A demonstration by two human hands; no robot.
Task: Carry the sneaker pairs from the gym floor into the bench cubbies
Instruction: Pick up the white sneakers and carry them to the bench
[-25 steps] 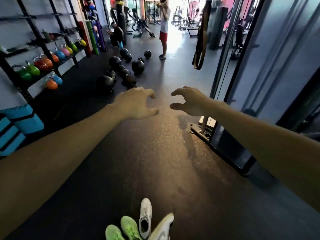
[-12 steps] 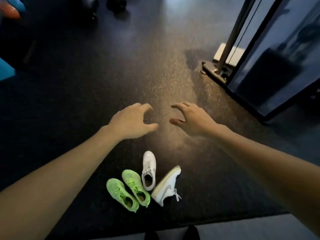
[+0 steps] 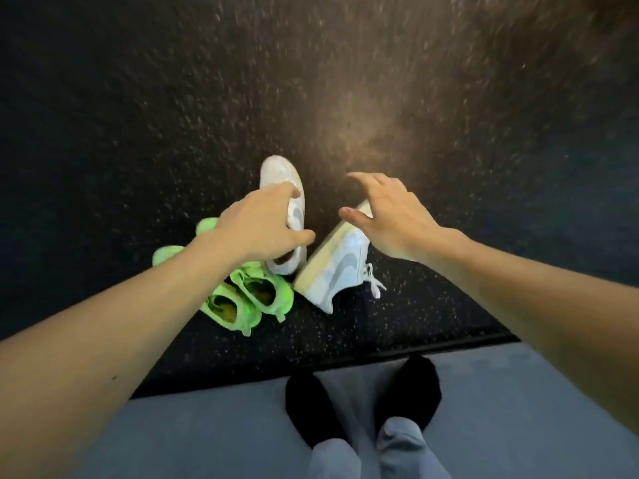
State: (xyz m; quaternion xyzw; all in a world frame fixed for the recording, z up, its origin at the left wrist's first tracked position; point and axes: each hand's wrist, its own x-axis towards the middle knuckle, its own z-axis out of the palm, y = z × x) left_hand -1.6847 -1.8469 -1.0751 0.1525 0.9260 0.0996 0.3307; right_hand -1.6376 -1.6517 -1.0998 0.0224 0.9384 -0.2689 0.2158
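Two sneaker pairs lie on the dark speckled gym floor. One white sneaker (image 3: 283, 181) stands upright, toe pointing away; its mate (image 3: 340, 267) lies tipped on its side to the right, laces trailing. The neon green pair (image 3: 242, 295) sits side by side to the left, partly under my left forearm. My left hand (image 3: 257, 229) hovers over the upright white sneaker with spread, bent fingers; contact is unclear. My right hand (image 3: 390, 216) is spread open just above the toe of the tipped white sneaker, holding nothing.
My two feet in black socks (image 3: 359, 399) stand on a grey-blue mat (image 3: 207, 433) at the bottom. Its edge meets the black rubber floor (image 3: 138, 115) just behind the sneakers. No bench or cubbies are in view.
The view has tilted down from the gym hall to the floor at my feet. Both hands have dropped toward the white sneakers and now hover over them.
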